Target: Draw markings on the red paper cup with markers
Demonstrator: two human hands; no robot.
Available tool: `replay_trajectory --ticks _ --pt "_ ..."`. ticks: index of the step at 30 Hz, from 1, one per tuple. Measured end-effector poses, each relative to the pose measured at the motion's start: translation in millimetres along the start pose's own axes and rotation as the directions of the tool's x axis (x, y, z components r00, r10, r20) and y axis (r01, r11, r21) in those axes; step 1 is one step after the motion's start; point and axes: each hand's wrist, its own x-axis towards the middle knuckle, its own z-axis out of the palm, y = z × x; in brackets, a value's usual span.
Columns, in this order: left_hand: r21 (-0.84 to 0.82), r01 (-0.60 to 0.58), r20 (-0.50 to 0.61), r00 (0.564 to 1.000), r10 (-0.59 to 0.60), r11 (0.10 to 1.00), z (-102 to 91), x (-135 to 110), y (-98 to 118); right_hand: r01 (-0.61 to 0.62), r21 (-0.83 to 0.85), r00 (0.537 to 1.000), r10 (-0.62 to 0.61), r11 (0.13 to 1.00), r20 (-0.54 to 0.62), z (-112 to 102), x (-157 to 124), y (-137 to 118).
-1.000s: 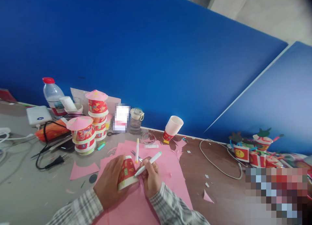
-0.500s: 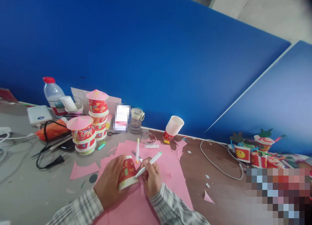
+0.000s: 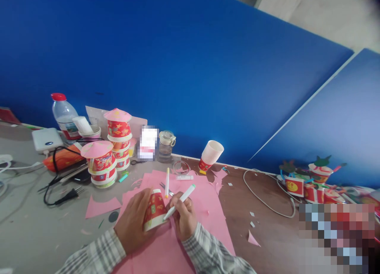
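Observation:
A red patterned paper cup [image 3: 156,208] lies tilted on the pink paper [image 3: 208,214], its white rim towards me. My left hand [image 3: 134,218] is wrapped along the cup's left side, gripping it. Between the fingers of my right hand [image 3: 184,218] is a white marker [image 3: 181,198] with a green end pointing up and away. The marker's tip meets the white band near the cup's rim. Just beyond my hands lie a yellow-capped marker [image 3: 167,183] and scissors [image 3: 170,193], partly hidden by my right hand. A white pen cap or short marker [image 3: 185,177] rests farther back.
Two cup towers with pink cone roofs, a taller one [image 3: 118,127] and a shorter one [image 3: 99,163], stand at left. A bottle [image 3: 65,117], a glass jar [image 3: 166,147], stacked cups [image 3: 211,155] and a white cable [image 3: 267,206] lie along the blue partition.
The marker's tip has shifted slightly down and left along the cup's white band, with my right hand following a little. My left hand keeps its hold on the cup.

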Motion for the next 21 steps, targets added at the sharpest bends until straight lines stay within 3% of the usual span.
replay_trajectory --ticks 6,16,21 --pt "-0.004 0.007 0.019 1.000 -0.007 1.000 -0.9 1.4 0.6 0.026 0.010 0.997 -0.025 1.000 -0.078 -1.7 3.3 2.0" --pt "-0.028 0.007 -0.002 1.000 -0.007 1.000 -1.0 0.7 1.5 0.023 -0.016 0.999 -0.024 1.000 -0.026 0.5 -0.6 -0.1" --pt "-0.035 0.017 0.014 1.000 -0.017 0.999 -0.9 0.7 1.0 0.032 -0.010 0.996 -0.033 0.999 -0.086 0.4 2.5 1.1"
